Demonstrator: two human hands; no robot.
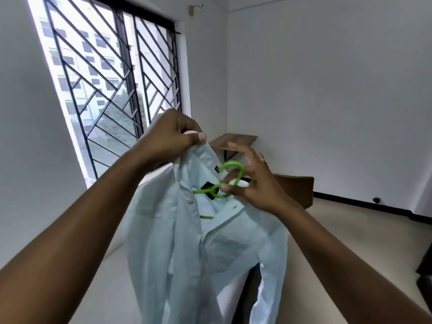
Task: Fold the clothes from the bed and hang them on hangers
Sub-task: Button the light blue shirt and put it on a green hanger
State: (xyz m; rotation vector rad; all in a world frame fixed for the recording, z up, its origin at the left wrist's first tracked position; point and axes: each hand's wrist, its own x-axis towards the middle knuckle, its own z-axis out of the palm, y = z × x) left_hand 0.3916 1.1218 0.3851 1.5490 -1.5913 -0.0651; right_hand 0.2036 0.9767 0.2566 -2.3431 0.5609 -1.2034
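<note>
A pale blue-white button shirt (210, 249) hangs in the air in front of me, its collar open toward me. My left hand (173, 136) pinches the top of the collar and holds it up. A bright green hanger (230, 176) sits inside the neck opening, its hook sticking out to the right and one green arm showing lower down in the shirt. My right hand (252, 183) holds the hanger at the base of the hook, with fingers curled around it. The rest of the hanger is hidden by fabric.
A tall window with a black metal grille (112, 78) fills the left wall. Two brown wooden wall shelves (236, 139) are fixed in the far corner. White walls, a light floor with a black skirting (362, 202), and a dark object at the right edge (424, 265).
</note>
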